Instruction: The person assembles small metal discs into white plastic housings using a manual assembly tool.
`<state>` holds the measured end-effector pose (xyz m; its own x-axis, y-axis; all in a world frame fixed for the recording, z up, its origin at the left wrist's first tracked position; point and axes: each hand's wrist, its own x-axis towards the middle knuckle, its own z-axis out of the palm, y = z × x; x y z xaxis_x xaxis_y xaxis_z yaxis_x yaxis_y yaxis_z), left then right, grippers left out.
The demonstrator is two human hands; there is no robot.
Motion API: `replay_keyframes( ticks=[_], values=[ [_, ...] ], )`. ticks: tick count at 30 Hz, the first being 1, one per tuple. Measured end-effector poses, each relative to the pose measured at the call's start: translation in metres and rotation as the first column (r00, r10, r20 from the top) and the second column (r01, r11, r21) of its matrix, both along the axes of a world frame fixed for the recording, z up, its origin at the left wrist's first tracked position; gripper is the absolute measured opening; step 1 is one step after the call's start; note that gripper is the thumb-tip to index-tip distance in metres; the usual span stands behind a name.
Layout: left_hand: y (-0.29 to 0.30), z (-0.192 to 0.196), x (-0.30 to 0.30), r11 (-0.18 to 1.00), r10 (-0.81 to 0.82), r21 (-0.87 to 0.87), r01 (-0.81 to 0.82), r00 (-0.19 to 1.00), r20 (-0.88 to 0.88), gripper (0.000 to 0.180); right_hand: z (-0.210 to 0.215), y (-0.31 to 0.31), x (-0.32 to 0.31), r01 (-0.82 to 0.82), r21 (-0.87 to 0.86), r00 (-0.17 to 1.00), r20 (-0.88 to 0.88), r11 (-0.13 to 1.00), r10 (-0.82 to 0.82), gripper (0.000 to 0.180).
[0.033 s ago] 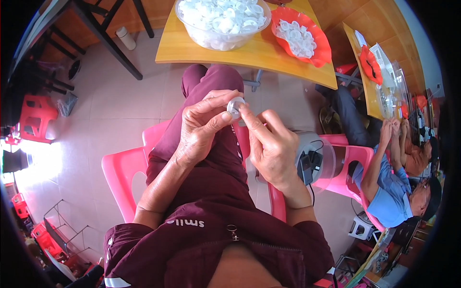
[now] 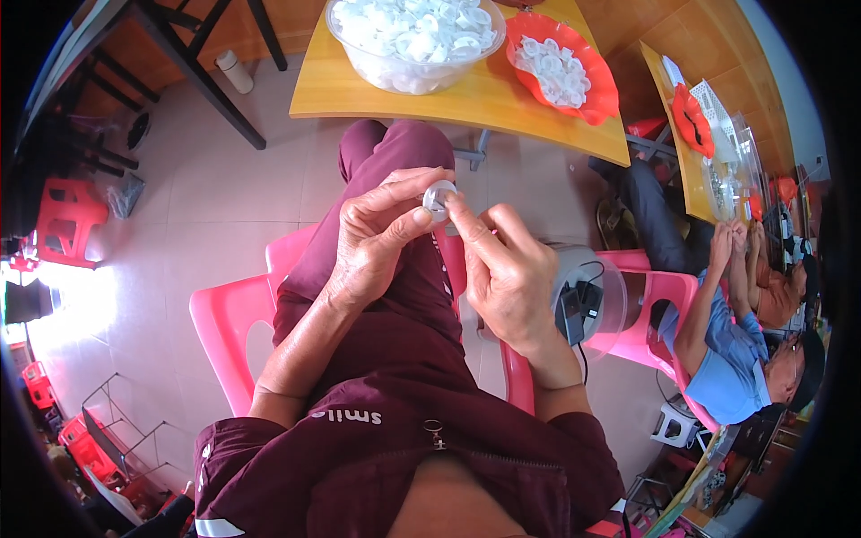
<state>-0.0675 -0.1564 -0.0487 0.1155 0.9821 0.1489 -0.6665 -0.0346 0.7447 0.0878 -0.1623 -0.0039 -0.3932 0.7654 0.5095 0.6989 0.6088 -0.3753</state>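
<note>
Between the thumb and fingers of my left hand (image 2: 372, 238) is a small round whitish plastic piece (image 2: 437, 199), ring-like with a raised rim, held above my lap. The index fingertip of my right hand (image 2: 513, 273) presses against the near right side of this piece. The other right fingers are curled in, and the thumb is mostly hidden, so anything inside that hand cannot be made out. Beyond my knees, a clear bowl (image 2: 395, 73) heaped with similar white pieces stands on a yellow table (image 2: 448, 112). To its right, a red wavy-edged dish (image 2: 608, 97) holds more such pieces.
A pink stool (image 2: 220, 327) shows at my left side. Right of me, a clear round tub (image 2: 613, 300) bears a black adapter (image 2: 583, 305) with a cord. Farther right, people in blue (image 2: 731, 359) and brown work at another table (image 2: 668, 134). A white bottle (image 2: 234, 72) stands far left.
</note>
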Motion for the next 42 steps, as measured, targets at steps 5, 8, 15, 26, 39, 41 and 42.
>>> replay_keyframes(
  ticks=[5, 8, 15, 26, 39, 41, 42],
  values=[
    [0.0, 0.002, 0.001, 0.999, -0.027, -0.032, 0.027, 1.0, -0.016, 0.031, 0.0, 0.001, 0.004, -0.013, -0.041, 1.0, -0.015, 0.999, 0.012, 0.043],
    [0.0, -0.001, 0.001, 0.996, -0.054, -0.063, 0.057, 0.998, 0.04, 0.033, 0.002, 0.001, 0.004, -0.012, -0.052, 1.0, -0.009, 0.999, 0.011, 0.042],
    [0.001, -0.003, 0.001, 0.996, -0.069, -0.051, 0.073, 0.995, 0.078, 0.034, 0.0, 0.001, 0.003, -0.003, -0.06, 1.0, 0.013, 0.998, 0.004, 0.041],
    [0.002, -0.007, 0.002, 1.0, -0.014, -0.008, 0.014, 1.0, -0.008, 0.033, -0.006, 0.001, 0.001, -0.002, -0.053, 1.0, -0.02, 0.999, 0.001, 0.042],
    [0.001, -0.009, 0.003, 1.0, 0.006, -0.01, -0.006, 0.999, -0.043, 0.032, -0.009, -0.003, -0.006, 0.052, 0.033, 0.995, 0.084, 0.998, -0.054, 0.047],
    [0.0, -0.01, 0.004, 1.0, 0.008, -0.02, -0.009, 0.998, -0.063, 0.032, -0.011, -0.002, -0.009, 0.067, 0.046, 0.991, 0.109, 0.997, -0.072, 0.045],
    [0.0, -0.012, 0.006, 0.999, 0.025, -0.021, -0.026, 0.998, -0.053, 0.031, -0.012, 0.0, -0.01, 0.083, 0.061, 0.987, 0.135, 0.995, -0.09, 0.044]
  ],
)
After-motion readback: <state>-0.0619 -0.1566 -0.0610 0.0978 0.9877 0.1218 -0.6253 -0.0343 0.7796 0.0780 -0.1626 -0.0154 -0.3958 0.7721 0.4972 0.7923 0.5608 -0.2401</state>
